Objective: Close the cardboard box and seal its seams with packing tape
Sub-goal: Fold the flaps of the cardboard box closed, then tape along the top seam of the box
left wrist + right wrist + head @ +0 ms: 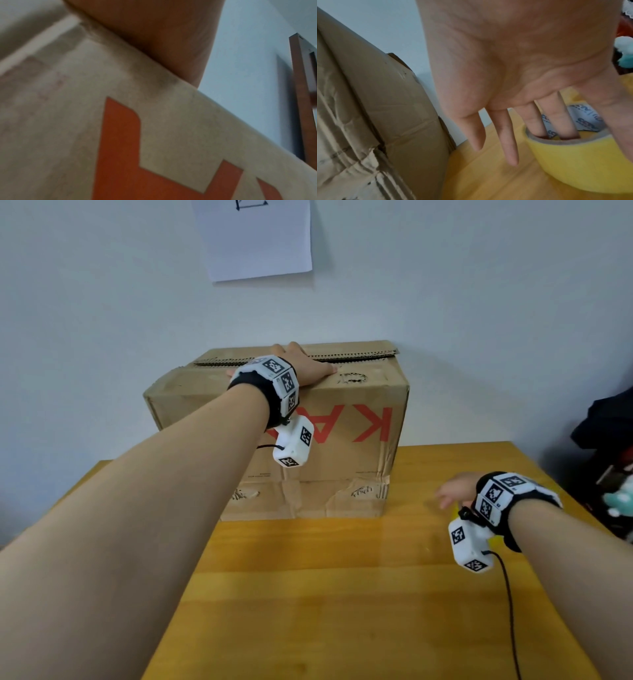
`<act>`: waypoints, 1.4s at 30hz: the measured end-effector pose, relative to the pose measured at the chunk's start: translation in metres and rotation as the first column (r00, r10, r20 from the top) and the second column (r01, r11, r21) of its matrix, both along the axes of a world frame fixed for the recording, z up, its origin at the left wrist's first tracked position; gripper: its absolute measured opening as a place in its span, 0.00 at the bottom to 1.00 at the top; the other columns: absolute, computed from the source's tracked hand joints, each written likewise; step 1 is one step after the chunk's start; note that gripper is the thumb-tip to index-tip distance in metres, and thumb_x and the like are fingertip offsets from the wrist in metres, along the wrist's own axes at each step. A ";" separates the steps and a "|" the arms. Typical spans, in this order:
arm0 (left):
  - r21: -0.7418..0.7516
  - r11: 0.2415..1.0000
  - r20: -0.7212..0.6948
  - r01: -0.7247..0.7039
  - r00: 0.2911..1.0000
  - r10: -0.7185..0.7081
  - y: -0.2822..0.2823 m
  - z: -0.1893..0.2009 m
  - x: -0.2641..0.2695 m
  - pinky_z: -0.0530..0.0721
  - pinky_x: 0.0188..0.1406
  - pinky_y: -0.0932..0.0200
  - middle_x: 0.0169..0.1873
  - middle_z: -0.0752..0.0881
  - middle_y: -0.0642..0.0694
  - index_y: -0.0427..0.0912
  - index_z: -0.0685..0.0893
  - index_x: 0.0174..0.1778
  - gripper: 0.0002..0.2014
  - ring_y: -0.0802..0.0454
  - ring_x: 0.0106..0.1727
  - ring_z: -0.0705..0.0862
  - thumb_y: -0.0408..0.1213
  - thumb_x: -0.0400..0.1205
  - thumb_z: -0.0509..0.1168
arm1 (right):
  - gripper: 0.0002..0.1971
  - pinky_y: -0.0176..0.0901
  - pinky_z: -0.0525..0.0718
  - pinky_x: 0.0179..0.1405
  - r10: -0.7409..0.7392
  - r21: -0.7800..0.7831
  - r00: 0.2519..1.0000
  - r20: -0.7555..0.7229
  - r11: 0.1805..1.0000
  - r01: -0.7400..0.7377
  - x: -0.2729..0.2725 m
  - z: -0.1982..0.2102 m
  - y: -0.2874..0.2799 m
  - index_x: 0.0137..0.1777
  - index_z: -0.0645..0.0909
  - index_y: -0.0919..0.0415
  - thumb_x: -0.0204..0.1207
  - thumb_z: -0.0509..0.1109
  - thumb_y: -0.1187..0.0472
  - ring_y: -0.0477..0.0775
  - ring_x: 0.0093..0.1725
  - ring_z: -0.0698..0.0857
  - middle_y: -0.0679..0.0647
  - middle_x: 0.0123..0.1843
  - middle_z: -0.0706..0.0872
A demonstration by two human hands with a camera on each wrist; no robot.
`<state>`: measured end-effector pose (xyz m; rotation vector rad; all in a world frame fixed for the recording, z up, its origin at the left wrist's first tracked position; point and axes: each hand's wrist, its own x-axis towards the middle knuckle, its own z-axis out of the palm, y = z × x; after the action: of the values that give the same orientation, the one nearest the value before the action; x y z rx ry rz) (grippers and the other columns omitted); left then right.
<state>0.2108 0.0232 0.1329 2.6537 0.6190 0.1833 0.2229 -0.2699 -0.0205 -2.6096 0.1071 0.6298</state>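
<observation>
On the yellow wooden table (342,594), pushed back against the pale wall, stands the cardboard box (342,460), creased and dented low on its front, with large red letters printed upside down across the face. Its top flaps are folded down, corrugated edges showing along the back rim. The left hand (305,364) lies flat on top of the box near the front edge, fingers straight and spread, pressing on the flap; its grip is relaxed and holds nothing. The left wrist view shows only the heel of that hand against the box's upper edge, blurred.

To the right of the box, near the table's right side, the right hand (513,67) reaches down onto a roll of yellow packing tape (573,162) lying flat on the table. Two fingers (556,115) dip into the roll's cardboard core and the thumb lies against the outer side of the roll, so the grip pinches the roll's wall, while the other two fingers hang straight beside it.

A white paper sheet (257,237) hangs on the wall above the box.
</observation>
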 end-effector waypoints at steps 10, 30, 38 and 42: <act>0.055 0.998 -0.001 -0.029 1.000 0.029 -0.004 0.002 -0.004 0.67 0.79 0.40 0.82 0.63 0.39 0.42 0.62 0.85 0.49 0.34 0.82 0.66 0.73 0.75 0.63 | 0.15 0.38 0.80 0.45 0.268 -0.352 0.957 -0.112 0.890 -0.290 0.010 -0.016 0.018 0.70 0.78 0.64 0.89 0.60 0.60 0.51 0.46 0.78 0.53 0.63 0.80; -0.181 0.978 0.056 0.105 0.994 -0.096 0.013 0.020 -0.013 0.78 0.66 0.49 0.74 0.78 0.36 0.33 0.76 0.75 0.24 0.36 0.74 0.78 0.44 0.87 0.63 | 0.16 0.33 0.74 0.61 -0.414 0.595 0.461 0.785 0.711 -0.374 -0.008 0.142 0.106 0.60 0.89 0.57 0.85 0.59 0.61 0.41 0.58 0.80 0.48 0.65 0.85; -0.274 0.955 0.109 0.118 0.990 -0.091 0.039 0.025 -0.019 0.83 0.55 0.56 0.66 0.84 0.34 0.40 0.81 0.42 0.07 0.38 0.67 0.83 0.33 0.86 0.62 | 0.09 0.53 0.93 0.46 -0.244 0.804 0.801 0.547 0.420 -0.421 -0.002 0.168 0.175 0.49 0.89 0.52 0.83 0.69 0.64 0.54 0.59 0.85 0.52 0.61 0.85; -0.454 0.883 0.163 0.122 0.985 -0.052 0.054 0.028 -0.024 0.74 0.50 0.56 0.65 0.86 0.44 0.36 0.79 0.68 0.15 0.46 0.66 0.79 0.41 0.90 0.59 | 0.06 0.52 0.93 0.41 -0.217 0.827 0.848 0.484 0.432 -0.361 0.014 0.163 0.197 0.46 0.87 0.53 0.81 0.71 0.64 0.56 0.58 0.85 0.53 0.56 0.86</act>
<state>0.1868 0.0767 0.1609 2.1755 0.4285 0.1775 0.2374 -0.0731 0.1425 -1.5743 -0.4349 -0.0984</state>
